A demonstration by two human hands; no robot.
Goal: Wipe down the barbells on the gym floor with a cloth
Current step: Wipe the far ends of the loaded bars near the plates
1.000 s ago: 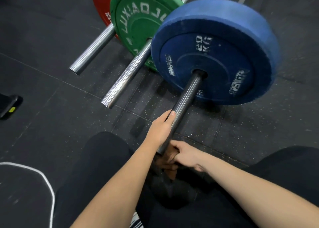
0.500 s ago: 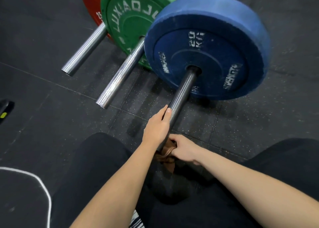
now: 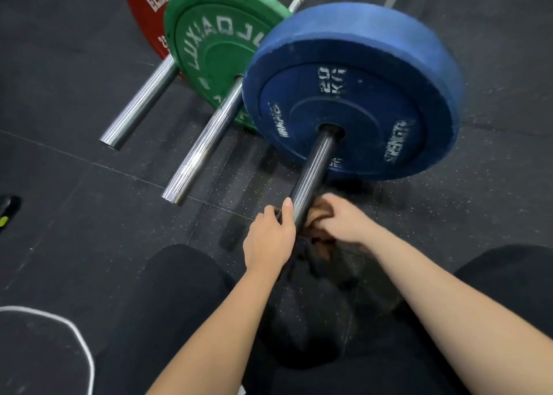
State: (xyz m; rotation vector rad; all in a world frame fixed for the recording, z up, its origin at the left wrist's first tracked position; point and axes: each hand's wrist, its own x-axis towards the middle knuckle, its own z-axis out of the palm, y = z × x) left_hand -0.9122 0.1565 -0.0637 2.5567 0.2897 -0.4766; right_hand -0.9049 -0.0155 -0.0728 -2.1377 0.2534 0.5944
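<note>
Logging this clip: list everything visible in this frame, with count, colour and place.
blue plate: one, blue, right of centre, nearest.
green plate: one, green, behind the blue one.
red plate: one, red, top left, farthest.
dark sleeve: one, dark steel, through the blue plate.
chrome sleeves: two, silver, left of the dark one.
cloth: one, brown, against the dark sleeve.
floor: black speckled rubber.
white line: one, lower left.
dark object: one, black and yellow-green, left edge.
legs: two, black-clad, bottom.
left hand: grips the dark sleeve.
right hand: holds the cloth.

Brown cloth (image 3: 314,216) is bunched against the blue-plated barbell (image 3: 313,167) near its end.
</note>
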